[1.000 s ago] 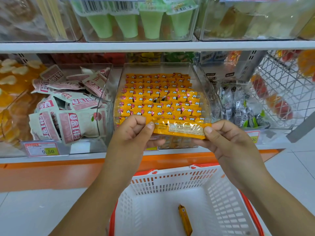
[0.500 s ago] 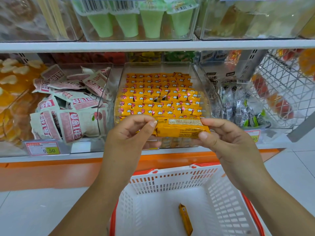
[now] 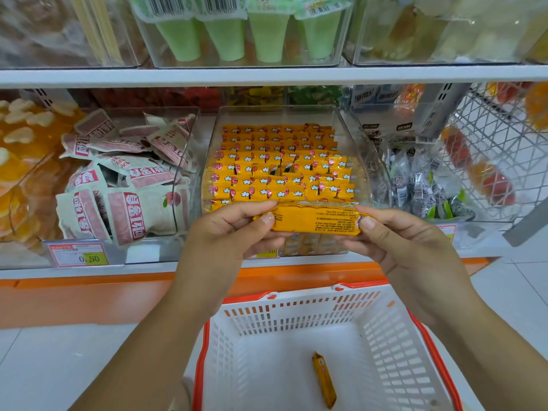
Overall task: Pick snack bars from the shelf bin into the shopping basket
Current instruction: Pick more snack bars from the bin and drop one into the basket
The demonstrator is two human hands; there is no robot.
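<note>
A clear shelf bin (image 3: pixel 360 161) holds several rows of orange snack bars (image 3: pixel 281 170). In front of the bin I hold one orange snack bar (image 3: pixel 314 219) level, printed back side up. My left hand (image 3: pixel 234 229) pinches its left end and my right hand (image 3: pixel 406 241) pinches its right end. Below my hands stands a white shopping basket (image 3: pixel 296 318) with an orange rim. A single orange snack bar (image 3: pixel 324 381) lies on the basket floor.
Left of the bin is another clear bin of pink-and-white snack packs (image 3: pixel 124 185) with a price tag (image 3: pixel 78 255). To the right sit dark wrapped sweets (image 3: pixel 427 185) and a wire basket (image 3: pixel 498 149). Green cones (image 3: pixel 237 34) fill the upper shelf.
The bar has turned in my hands, so more of its printed back faces up. Both hands have stayed in front of the bin, holding its ends.
</note>
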